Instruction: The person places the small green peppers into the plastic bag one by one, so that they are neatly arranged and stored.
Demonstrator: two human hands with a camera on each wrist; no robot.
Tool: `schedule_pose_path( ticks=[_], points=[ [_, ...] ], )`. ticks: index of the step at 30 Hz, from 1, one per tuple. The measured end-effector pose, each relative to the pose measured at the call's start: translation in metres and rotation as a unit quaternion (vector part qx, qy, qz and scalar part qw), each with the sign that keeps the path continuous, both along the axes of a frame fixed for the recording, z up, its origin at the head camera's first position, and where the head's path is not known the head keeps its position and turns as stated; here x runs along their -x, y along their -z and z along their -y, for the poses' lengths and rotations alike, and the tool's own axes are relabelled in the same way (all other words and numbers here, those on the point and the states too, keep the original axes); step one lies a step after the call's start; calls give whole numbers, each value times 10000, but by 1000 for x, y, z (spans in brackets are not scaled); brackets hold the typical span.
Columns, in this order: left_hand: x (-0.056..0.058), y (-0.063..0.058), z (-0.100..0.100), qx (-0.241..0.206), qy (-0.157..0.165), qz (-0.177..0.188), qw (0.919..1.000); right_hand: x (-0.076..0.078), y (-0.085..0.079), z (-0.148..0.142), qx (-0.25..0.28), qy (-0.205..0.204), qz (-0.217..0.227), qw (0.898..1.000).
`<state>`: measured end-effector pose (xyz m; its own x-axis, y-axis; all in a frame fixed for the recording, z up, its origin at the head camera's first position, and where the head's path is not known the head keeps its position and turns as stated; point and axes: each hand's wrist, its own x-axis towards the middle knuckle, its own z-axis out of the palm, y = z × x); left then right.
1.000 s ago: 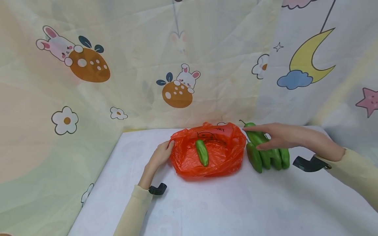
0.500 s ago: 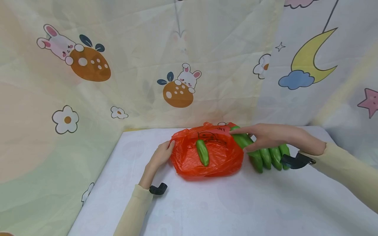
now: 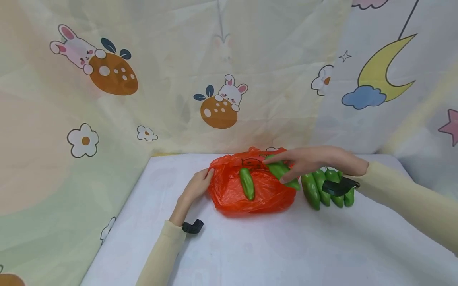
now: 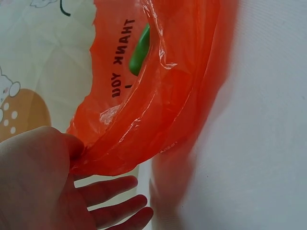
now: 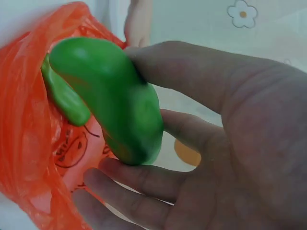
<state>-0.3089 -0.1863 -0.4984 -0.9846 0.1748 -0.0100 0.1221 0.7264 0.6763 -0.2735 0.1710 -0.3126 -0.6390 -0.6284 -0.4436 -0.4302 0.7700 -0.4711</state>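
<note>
A red plastic bag (image 3: pixel 229 200) with its mouth spread wide sits on the white table. Inside it lies one green pepper (image 3: pixel 247 184). My left hand (image 3: pixel 196 186) pinches the bag's left rim between thumb and forefinger; in the left wrist view its other fingers (image 4: pixel 115 189) stretch out below the plastic. Over the bag's right part, my right hand (image 3: pixel 310 159) holds a second green pepper (image 3: pixel 280 171), tilted. The right wrist view shows the thumb on one side of this pepper (image 5: pixel 108 96) and fingers on the other, with the bag's mouth beyond.
Several green peppers (image 3: pixel 310 191) lie side by side on the table right of the bag, partly under my right wrist. A printed curtain (image 3: pixel 272 79) hangs behind and along the left of the table. Each wrist wears a black camera mount.
My right hand has carried a pepper leftward from the pile to over the bag. My left hand keeps its hold on the rim. The head view has shifted slightly.
</note>
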Motion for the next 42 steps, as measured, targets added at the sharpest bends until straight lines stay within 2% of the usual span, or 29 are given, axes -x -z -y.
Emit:
schedule_pose_path(
  ticks=[9,17,25,32,38,42],
  points=[
    [0,-1,-2,-12,10,36,10000,7,12,28,-405,-177,-40,9990],
    [-1,-2,0,2,-23,13,10000,17,35,53,-918,-224,-144,9954],
    [0,-2,1,-40,-1,94,9999,27,58,71,-954,322,-57,9949],
    [0,-2,1,-65,12,108,9999,35,77,79,-1134,849,-155,9898],
    [-1,-2,0,-33,12,83,10000,36,91,78,-1144,1153,-71,9867],
    [-1,-2,-1,-4,6,113,9999,35,101,77,-1042,1211,-178,9870]
  ],
)
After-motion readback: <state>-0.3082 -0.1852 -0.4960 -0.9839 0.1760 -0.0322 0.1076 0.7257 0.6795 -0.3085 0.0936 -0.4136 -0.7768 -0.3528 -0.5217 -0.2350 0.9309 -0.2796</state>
